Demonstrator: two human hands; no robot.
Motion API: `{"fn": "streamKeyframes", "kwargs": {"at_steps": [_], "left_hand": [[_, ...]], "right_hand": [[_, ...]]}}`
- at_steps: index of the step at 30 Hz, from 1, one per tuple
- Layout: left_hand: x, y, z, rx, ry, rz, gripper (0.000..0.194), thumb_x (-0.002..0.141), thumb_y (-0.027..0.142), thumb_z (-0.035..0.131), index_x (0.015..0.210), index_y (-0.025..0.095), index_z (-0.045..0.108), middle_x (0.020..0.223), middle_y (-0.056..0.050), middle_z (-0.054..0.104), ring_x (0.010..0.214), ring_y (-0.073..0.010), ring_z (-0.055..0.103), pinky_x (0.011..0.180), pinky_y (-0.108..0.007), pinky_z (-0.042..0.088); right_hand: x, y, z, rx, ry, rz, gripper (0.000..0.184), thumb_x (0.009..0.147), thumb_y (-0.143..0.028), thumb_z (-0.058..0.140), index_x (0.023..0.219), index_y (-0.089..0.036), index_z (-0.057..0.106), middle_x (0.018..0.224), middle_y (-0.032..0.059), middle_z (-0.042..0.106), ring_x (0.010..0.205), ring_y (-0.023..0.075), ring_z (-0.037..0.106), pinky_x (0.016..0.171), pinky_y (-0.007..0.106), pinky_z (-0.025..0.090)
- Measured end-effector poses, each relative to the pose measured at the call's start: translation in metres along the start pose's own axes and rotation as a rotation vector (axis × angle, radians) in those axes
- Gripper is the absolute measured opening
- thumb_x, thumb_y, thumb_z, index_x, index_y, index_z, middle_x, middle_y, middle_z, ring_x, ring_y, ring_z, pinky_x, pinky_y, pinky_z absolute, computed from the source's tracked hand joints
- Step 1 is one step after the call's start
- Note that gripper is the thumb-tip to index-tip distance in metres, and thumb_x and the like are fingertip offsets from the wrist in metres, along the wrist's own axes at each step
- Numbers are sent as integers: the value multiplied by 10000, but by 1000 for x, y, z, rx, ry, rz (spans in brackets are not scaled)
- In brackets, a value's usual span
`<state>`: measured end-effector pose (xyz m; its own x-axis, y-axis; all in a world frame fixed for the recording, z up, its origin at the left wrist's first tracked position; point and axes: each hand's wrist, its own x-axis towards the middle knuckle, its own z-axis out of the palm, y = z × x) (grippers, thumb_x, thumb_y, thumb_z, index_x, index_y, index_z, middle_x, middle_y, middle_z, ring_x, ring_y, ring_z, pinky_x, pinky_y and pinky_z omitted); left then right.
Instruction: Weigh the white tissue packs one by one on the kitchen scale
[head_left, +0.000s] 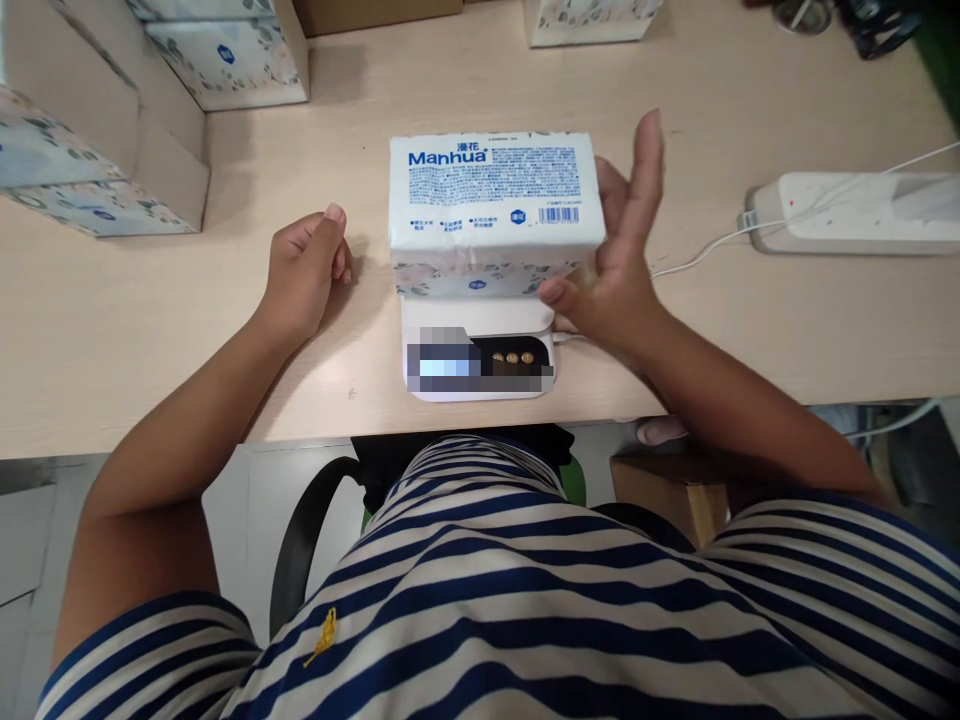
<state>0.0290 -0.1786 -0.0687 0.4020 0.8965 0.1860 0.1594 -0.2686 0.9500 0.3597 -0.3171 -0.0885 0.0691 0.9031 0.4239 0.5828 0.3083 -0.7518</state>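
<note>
A white pack of Manhua tissues (495, 190) with blue print and a floral side rests on a small white digital scale (480, 315). The scale's display is blurred out; several round gold buttons show beside it. At the pack's right end is my right hand (622, 250), its index finger stretched up and its thumb by the lower front corner. Some of its fingers are partly hidden behind the pack. Left of the pack, my left hand (304, 265) lies loosely closed on the wooden table (322, 400), apart from the pack, with nothing visible in it.
More tissue packs (232, 60) are stacked at the back left, and another pack (592, 20) stands at the back. A white power strip (855, 215) lies on the right, with a white cable (697, 260) running towards my right hand.
</note>
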Motion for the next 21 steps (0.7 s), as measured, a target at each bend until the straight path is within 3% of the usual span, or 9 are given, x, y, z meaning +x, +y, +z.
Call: {"fn": "streamKeyframes", "kwargs": {"at_steps": [3,7,11,14,17,21], "left_hand": [[1,-2,-2,-20,3,30,691,1078,710,632,614,237,434,563,5,409,573,-165,539,629,-361,472],[2,-3,-3,-31,3,40,688,1066,720,637,612,242,442,553,2,407,561,-169,538,617,-366,472],[1,0,3,-50,22,22,733,1038,755,669,585,231,432,551,6,429,539,-140,488,603,-350,443],[-4,7,5,-95,41,-17,776,944,842,716,551,226,457,528,2,457,512,-122,432,551,-332,359],[-7,12,1,-92,43,-84,741,909,837,720,560,223,494,534,-9,492,522,-132,422,545,-318,321],[2,9,-17,27,187,-37,644,943,700,690,583,218,458,561,0,467,574,-143,406,592,-312,315]], "right_hand": [[5,-4,11,79,-36,14,1534,707,-1005,782,1810,-483,-148,1650,96,578,1550,326,620,1262,558,576],[4,3,10,64,8,-18,1592,663,-960,855,1809,-467,-135,1525,89,627,1493,338,646,1282,618,543],[-10,6,-2,81,48,-150,1433,646,-905,904,1782,-535,113,1638,68,537,1563,357,581,1353,674,453],[-21,-9,-7,159,57,-195,1265,665,-746,987,1719,-559,313,1722,48,487,1575,370,574,1339,684,482],[-30,-27,-5,325,10,-32,1255,633,-637,1048,1697,-504,395,1498,81,684,1398,373,711,1229,653,599],[-32,-36,4,629,-22,237,1104,610,-718,1008,1581,-458,553,1429,80,749,1307,388,769,1160,645,642]]}}
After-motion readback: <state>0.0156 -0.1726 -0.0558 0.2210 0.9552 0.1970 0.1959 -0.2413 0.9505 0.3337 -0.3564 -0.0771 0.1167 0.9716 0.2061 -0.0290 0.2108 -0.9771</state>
